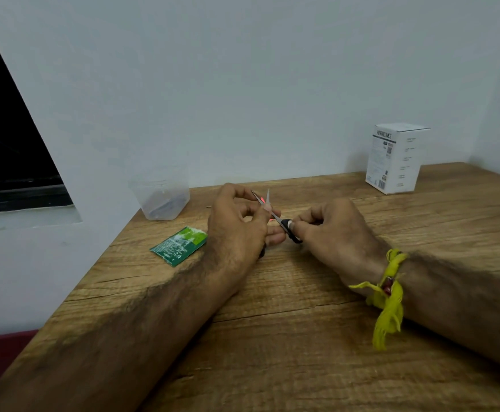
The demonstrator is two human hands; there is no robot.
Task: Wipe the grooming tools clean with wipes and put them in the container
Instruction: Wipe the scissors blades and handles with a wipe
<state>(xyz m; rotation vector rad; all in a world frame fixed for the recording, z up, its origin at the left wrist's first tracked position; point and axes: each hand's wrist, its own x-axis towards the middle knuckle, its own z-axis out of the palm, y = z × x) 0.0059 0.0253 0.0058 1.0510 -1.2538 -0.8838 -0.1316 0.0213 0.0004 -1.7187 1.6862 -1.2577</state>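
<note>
Nearest, 2 bare forearms are lying across the wooden table (302,352), the right one wearing a yellow thread band (388,295) at the wrist.

Item 1: right hand (335,230), fingers curling in and pinching the black handle end of a small pair of scissors (275,217), just above the tabletop.

Item 2: left hand (237,227), fingers curling loosely around the blade part of the scissors, thumb and forefinger closing on the metal. Whether a wipe is sitting between fingers and blade cannot be told; only a pale scrap is showing by the fingertip. The blade tips are pointing up and away, spreading slightly apart, with a small red mark showing behind them.

Item 3: green sachet (179,246), lying flat on the table just left of the left hand, its top edge looking torn.

Item 4: clear plastic container (162,200), standing farther back at the table's left edge against the wall, holding something dark and indistinct.

Item 5: white printed carton (396,159), standing upright in the far right corner, well apart from both hands.
</note>
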